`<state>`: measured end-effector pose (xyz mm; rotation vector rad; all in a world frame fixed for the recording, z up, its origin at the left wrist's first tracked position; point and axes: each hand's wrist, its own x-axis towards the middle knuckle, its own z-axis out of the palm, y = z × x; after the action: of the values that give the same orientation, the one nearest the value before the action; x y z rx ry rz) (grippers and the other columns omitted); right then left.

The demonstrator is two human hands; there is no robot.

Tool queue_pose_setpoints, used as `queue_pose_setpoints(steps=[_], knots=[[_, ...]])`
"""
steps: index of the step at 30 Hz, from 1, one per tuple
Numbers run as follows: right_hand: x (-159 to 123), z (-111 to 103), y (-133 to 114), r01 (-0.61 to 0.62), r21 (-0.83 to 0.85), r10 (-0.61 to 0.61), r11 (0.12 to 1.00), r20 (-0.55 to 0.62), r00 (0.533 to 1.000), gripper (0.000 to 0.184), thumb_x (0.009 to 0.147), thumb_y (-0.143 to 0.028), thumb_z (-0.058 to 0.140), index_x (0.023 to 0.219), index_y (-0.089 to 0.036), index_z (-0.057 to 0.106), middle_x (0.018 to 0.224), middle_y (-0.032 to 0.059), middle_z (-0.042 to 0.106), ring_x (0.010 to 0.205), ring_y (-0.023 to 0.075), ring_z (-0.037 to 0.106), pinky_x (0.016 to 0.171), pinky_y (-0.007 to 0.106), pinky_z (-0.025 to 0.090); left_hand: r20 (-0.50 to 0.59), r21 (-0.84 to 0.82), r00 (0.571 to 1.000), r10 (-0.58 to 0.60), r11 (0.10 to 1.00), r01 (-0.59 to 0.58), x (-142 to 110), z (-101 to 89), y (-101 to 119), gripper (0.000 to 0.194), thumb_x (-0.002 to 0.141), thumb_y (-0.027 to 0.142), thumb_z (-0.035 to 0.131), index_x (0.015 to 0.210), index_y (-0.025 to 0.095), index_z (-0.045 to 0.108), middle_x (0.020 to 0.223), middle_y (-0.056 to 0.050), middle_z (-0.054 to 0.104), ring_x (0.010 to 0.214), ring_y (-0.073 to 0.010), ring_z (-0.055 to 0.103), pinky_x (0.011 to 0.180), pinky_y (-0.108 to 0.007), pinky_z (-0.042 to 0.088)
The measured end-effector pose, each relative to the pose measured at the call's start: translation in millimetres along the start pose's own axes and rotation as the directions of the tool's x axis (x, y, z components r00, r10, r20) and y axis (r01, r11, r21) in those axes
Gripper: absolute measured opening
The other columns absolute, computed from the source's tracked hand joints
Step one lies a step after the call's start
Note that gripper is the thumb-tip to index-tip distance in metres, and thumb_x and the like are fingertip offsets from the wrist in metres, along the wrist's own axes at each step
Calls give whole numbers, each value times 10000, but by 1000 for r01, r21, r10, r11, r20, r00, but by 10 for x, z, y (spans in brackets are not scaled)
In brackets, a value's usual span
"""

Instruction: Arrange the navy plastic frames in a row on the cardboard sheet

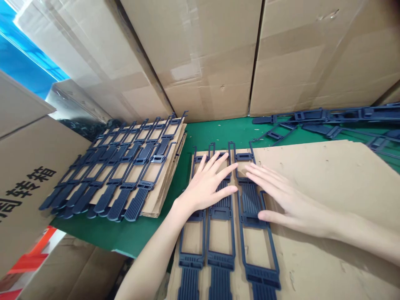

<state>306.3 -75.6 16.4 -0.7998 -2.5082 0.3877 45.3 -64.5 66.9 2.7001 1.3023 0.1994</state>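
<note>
Three columns of dark blue plastic frame parts with ribbed tabs lie on a cardboard sheet [312,166]. My left hand [208,181] rests flat with spread fingers over the left and middle columns, covering part of the middle frame part [221,233]. Beside it, my right hand [286,200] is stretched out, its fingertips and thumb at the right edge of the right-hand frame part [258,246]. Neither hand grips anything. The lower ends of the columns run out of view at the bottom.
To the left, a cardboard stack [167,179] carries rows of similar blue parts [125,162]. Loose blue parts [315,116] are heaped at the back right on the green table [215,131]. Large cardboard boxes [200,54] stand along the back. Another box [31,179] is at far left.
</note>
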Motion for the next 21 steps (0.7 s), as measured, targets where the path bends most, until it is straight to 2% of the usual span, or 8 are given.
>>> queue_pose_setpoints(steps=[3, 6, 21], knots=[[-21, 96, -43, -7, -49, 9, 999, 55, 998, 810, 941, -511, 511, 1573, -201, 111, 1608, 103, 120, 1467, 301, 146, 1165, 533, 284, 54, 20, 998, -38, 999, 37, 0, 46, -5, 708, 921, 667, 407, 1513, 290, 313, 1623, -84, 162, 1505, -313, 44, 1177, -619, 70], [-15, 123, -58, 3, -81, 3, 997, 78, 997, 786, 953, -496, 492, 1571, -183, 120, 1604, 111, 121, 1465, 301, 152, 1162, 534, 288, 72, 34, 996, -45, 999, 42, 6, 84, -17, 731, 912, 685, 399, 1519, 290, 298, 1627, -90, 138, 1505, -313, 37, 1174, -618, 82], [48, 172, -104, 51, -96, -50, 994, 9, 999, 717, 971, -419, 483, 1562, -169, 164, 1578, 130, 212, 1446, 282, 232, 1176, 508, 278, 55, 23, 998, -27, 999, 26, -25, 65, -28, 713, 922, 655, 419, 1511, 267, 316, 1623, -102, 157, 1506, -304, 50, 1183, -606, 89]])
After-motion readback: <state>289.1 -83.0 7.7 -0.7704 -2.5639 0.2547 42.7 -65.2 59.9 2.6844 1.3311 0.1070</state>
